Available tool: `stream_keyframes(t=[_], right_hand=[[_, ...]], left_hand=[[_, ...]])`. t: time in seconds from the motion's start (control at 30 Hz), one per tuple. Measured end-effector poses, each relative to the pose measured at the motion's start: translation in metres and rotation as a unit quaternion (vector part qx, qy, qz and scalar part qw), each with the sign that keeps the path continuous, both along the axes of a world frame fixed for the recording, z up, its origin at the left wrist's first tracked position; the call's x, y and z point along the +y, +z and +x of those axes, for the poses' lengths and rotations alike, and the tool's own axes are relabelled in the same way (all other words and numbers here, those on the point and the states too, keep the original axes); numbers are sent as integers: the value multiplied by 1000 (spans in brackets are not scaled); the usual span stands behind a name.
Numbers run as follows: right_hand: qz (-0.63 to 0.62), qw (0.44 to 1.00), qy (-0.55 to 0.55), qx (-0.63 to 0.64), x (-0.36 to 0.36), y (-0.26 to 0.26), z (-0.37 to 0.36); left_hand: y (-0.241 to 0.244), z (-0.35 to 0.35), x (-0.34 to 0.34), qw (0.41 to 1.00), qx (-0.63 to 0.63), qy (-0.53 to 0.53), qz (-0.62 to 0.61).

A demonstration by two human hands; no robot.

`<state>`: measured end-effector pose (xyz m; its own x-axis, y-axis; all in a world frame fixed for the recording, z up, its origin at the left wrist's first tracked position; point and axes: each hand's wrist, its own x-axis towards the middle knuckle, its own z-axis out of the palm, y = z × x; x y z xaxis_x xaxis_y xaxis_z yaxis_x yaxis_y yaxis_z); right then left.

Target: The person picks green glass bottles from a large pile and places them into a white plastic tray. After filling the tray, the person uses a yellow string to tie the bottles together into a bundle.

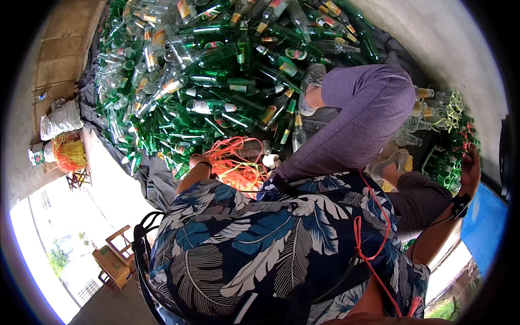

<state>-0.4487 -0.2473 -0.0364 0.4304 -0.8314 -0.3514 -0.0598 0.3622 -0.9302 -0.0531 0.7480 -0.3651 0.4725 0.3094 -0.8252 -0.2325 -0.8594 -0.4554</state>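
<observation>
My left hand (198, 160) reaches down at the near edge of a heap of glass bottles, beside a tangle of red plastic strapping (233, 162). Green bottles lie close to its fingers, which are partly hidden, so I cannot tell whether it grips one. Far to the right, my right hand (470, 170) is at a bundle of green glass bottles (447, 168) standing against the wall. Red strapping (467, 136) runs across that bundle by my fingertips. Whether those fingers hold the strapping is unclear.
Loose green and clear bottles (211, 77) cover a dark sheet (156, 185). My bent leg (365, 109) and shoe (310, 87) stand among them. Clear bottles (412, 124) with yellow-green strapping (453, 109) stand by the wall. Orange and yellow strapping (69, 154) lies at left. Red string (371, 258) hangs over my shirt.
</observation>
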Motion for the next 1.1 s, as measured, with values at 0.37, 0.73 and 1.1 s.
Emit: stream_keyframes(t=[0.37, 0.73, 1.1], right_hand=[[38, 997, 12, -62, 13, -1, 28], [-49, 999, -8, -8, 74, 18, 64], [-101, 989, -20, 110, 121, 41, 73]], left_hand=[[106, 12, -314, 864, -37, -364, -345], [-94, 0, -371, 782, 62, -233, -575], [-88, -17, -409, 837, 202, -266, -433]])
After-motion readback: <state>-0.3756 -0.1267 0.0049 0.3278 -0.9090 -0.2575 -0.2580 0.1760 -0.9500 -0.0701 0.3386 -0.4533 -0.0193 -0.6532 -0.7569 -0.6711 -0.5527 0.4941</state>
